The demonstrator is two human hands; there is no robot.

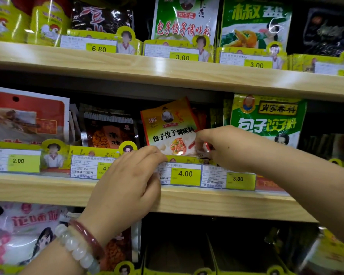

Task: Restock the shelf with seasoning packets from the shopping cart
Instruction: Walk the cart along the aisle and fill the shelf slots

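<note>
The right hand [224, 147] pinches the lower right corner of 1 orange-and-yellow seasoning packet printed with a dumpling picture [170, 128], which stands tilted on the middle pale wooden shelf [207, 203], behind the yellow price label reading 4.00 [185, 174]. The left hand [127, 185], fingers curled, touches the packet's lower left edge at the label strip; whether it actually grips is unclear. 2 bracelets circle the left wrist: 1 of white beads [77, 249], 1 red bangle [87, 238]. 3 shelf boards show.
</note>
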